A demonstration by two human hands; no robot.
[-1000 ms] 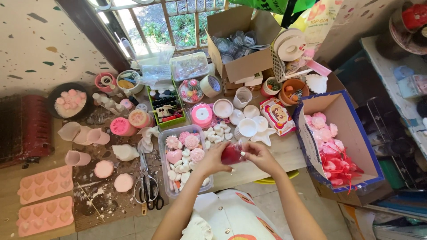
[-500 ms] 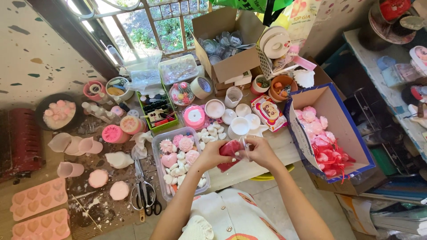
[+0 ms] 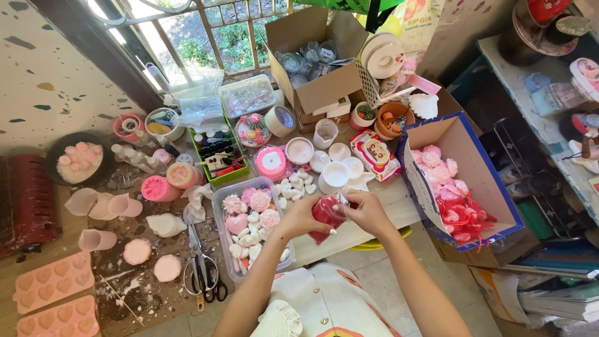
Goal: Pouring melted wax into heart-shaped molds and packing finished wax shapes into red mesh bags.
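A wide work table (image 3: 380,193) is crowded with craft things: an open cardboard box (image 3: 474,156) of pink flowers on the right, and a clear tub (image 3: 219,209) of pink and white shapes just left of the hands. Over the table's near edge, the left hand (image 3: 304,215) and right hand (image 3: 365,211) pinch a small red pouch (image 3: 326,212) between them, fingers closed on it.
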